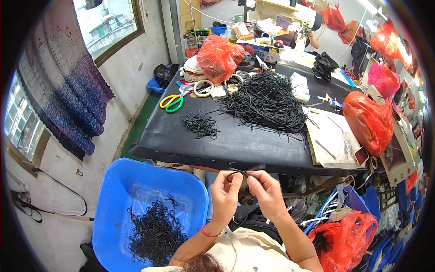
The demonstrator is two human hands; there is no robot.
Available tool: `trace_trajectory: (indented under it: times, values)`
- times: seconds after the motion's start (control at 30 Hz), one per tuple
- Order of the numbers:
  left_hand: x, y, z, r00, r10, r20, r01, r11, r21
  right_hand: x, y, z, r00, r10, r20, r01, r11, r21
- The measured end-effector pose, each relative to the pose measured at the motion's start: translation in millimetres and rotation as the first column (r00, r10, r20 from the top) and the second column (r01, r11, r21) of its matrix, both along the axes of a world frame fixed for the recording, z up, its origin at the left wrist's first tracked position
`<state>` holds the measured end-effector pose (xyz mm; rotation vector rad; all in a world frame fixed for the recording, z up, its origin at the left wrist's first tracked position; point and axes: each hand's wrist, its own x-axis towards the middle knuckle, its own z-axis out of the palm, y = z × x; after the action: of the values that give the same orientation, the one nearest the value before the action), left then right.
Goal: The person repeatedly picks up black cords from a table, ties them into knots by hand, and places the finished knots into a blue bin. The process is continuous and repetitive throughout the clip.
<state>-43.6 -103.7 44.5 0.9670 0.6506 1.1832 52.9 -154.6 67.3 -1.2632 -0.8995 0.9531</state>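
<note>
Both of my hands meet in front of the table's near edge, pinching a thin black cord bow point(244, 172) between them. My left hand point(226, 190) grips one side of it with thumb and finger. On the other side, my right hand point(265, 190) pinches it the same way. A large heap of loose black cords point(267, 99) lies on the black-covered table point(217, 154). Left of that heap is a small pile of black cords point(200, 124). In the blue tub point(113, 181) at my left lie many looped black bows point(156, 233).
Scissors with yellow and green handles point(174, 103) and tape rolls point(203, 88) lie at the table's left. A pale board point(333, 140) and a red plastic bag point(369, 122) are at the right. Another red bag point(349, 240) stands low at my right. A person sits behind a sewing machine point(299, 20).
</note>
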Motion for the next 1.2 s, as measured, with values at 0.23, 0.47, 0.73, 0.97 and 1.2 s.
trace_trajectory:
  times: [0.23, 0.47, 0.73, 0.97, 1.2]
  values:
    - [8.3, 34.4, 12.5, 0.921, -0.265, 0.286, 0.309, 0.943, -0.12, -2.1, 12.2, -4.3, 0.99, -0.037, -0.133, 0.037, 0.999, -0.004]
    - [6.5, 73.4, 1.3, 0.815, -0.577, -0.05, 0.559, 0.806, -0.194, 58.7, 35.9, 3.7, 0.97, -0.125, 0.211, 0.126, 0.992, 0.006]
    - [30.5, 81.2, -21.2, 0.78, -0.626, 0.011, 0.615, 0.762, -0.206, 69.7, 58.5, -19.5, 0.993, 0.049, -0.109, -0.061, 0.992, -0.109]
    - [49.5, 81.2, -28.2, 0.769, -0.639, 0.024, 0.591, 0.696, -0.407, 81.6, 54.9, -50.7, 0.987, -0.156, -0.029, 0.149, 0.974, -0.171]
    - [60.9, 80.1, -31.3, 0.758, -0.652, 0.025, 0.591, 0.671, -0.448, 95.0, 54.7, -58.3, 0.978, -0.188, -0.091, 0.165, 0.962, -0.218]
